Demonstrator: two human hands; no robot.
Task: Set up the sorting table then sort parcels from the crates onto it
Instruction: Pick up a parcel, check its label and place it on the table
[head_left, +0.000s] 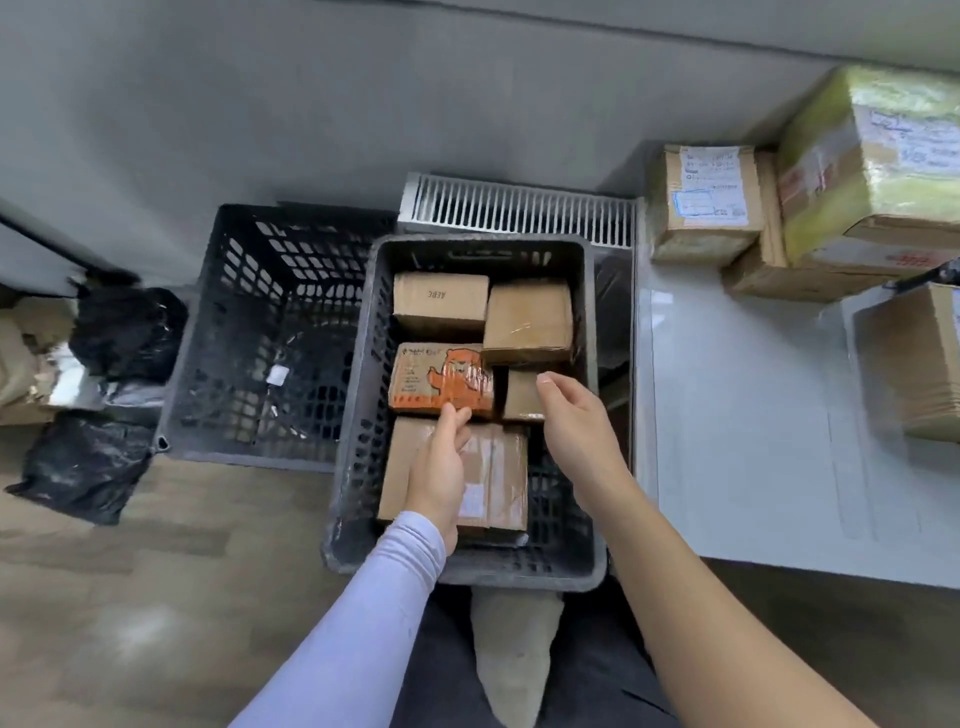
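A dark grey crate (353, 457) in front of me holds several cardboard parcels. Among them is a box with an orange cartoon print (436, 379), a plain box at the back left (440, 304), a taped box at the back right (529, 319) and a flat taped parcel (498, 467) nearest me. My left hand (439, 467) hovers over the flat parcel, fingertips at the near edge of the orange box. Over a small box (522, 397) hangs my right hand (576, 421), fingers relaxed. Neither hand grips anything. The white sorting table (737, 441) stands to the right.
A second black crate (270, 332) on the left has a small white label inside. Black plastic bags (88, 462) lie on the wooden floor at far left. Several larger cardboard boxes (701, 202) are stacked on the table's far end. A white vent grille (519, 208) is behind the crate.
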